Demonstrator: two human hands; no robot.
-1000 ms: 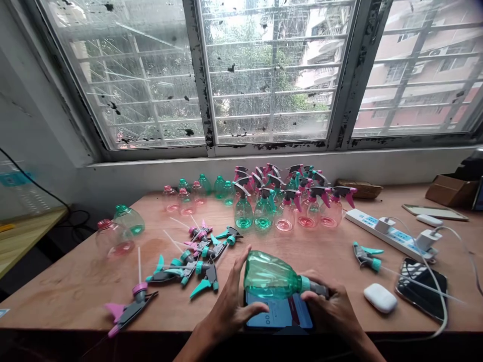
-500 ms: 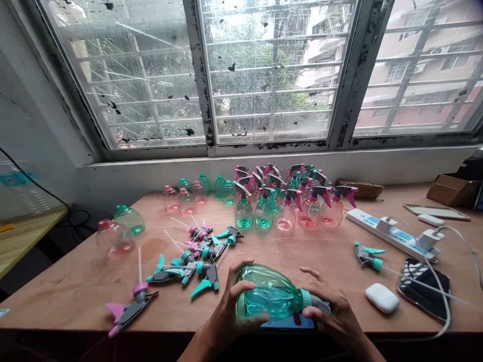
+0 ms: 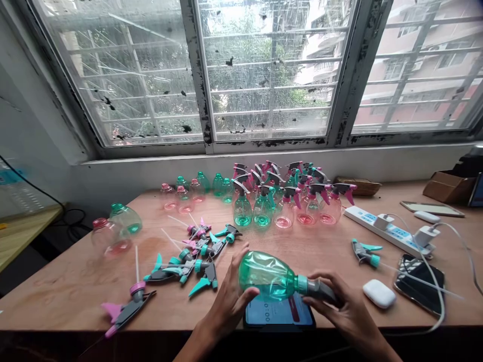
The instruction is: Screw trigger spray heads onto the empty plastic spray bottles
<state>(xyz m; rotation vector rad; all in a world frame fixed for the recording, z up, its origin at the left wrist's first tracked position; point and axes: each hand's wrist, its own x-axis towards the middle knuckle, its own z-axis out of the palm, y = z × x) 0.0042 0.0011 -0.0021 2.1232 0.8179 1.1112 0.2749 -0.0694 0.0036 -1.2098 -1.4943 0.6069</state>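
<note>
A green transparent spray bottle [image 3: 267, 276] lies sideways in the air between my hands, its teal collar and grey spray head pointing right. My left hand [image 3: 234, 291] is wrapped around the bottle's base. On the other end, my right hand [image 3: 341, 304] grips the grey spray head [image 3: 320, 290]; its trigger is hidden. Beneath the bottle, a phone [image 3: 279, 310] with a lit timer screen lies at the table's front edge. To the left are loose teal and pink spray heads [image 3: 206, 275], several of them in a pile.
Finished-looking spray bottles [image 3: 284, 213] stand in rows by the window. Headless bottles [image 3: 184, 200] stand left of them, and two more nearer the left edge. A power strip [image 3: 388, 231], a teal spray head [image 3: 366, 253], a white earbud case [image 3: 379, 293] and a dark phone [image 3: 419, 282] occupy the right.
The bottle has risen slightly, uncovering more of the lit phone. My right hand has shifted a little right along the spray head, exposing the collar more. The view has moved slightly.
</note>
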